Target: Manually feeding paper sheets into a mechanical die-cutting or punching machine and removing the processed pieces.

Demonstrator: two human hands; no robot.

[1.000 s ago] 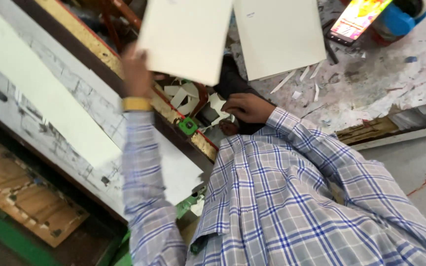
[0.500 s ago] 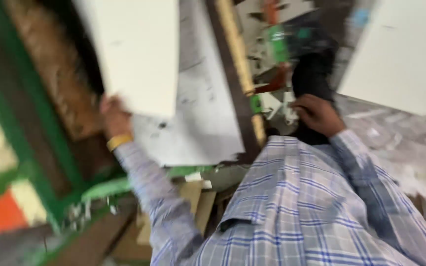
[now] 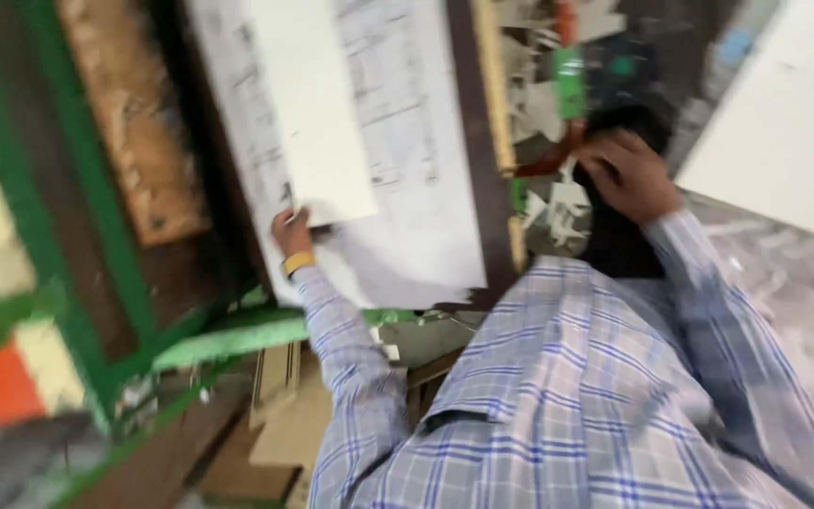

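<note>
My left hand [image 3: 291,236], with a yellow band at the wrist, grips the lower edge of a white rectangular tile [image 3: 308,104]. The tile lies over the pale, marked bench top [image 3: 416,151]. My right hand [image 3: 626,174] is curled over a black handle [image 3: 614,118] beside a green part [image 3: 569,80] on the bench's rail. Blur hides the exact grip there. Both sleeves are blue-and-white plaid.
A second white tile [image 3: 784,123] sits at the upper right over a dusty floor. A yellow-edged rail [image 3: 490,85] runs along the bench, with tile shards [image 3: 558,203] next to it. A green metal frame [image 3: 96,217] stands on the left, with cardboard pieces [image 3: 284,415] below it.
The view has swung round. My left hand has brought the white tile down and leftward onto the bench top. My right hand has stayed on the black handle.
</note>
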